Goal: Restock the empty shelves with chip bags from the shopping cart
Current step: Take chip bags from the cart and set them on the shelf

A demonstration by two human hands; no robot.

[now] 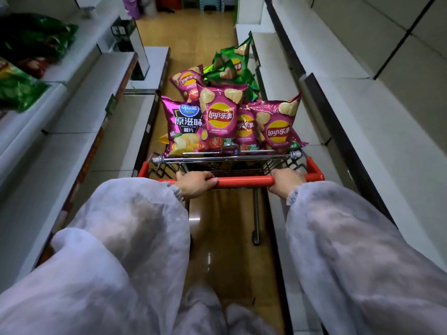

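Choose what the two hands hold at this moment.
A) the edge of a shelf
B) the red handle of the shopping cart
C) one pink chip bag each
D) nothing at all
B: the left hand and the right hand both grip the red handle of the shopping cart, while the chip bags sit in the cart, untouched.

On the wooden floor stands the shopping cart — pink and green chip bags piled inside.

Shopping cart loaded with chip bags
Left grip and right grip curl round its red handle; white shelves lie outward of each grip.
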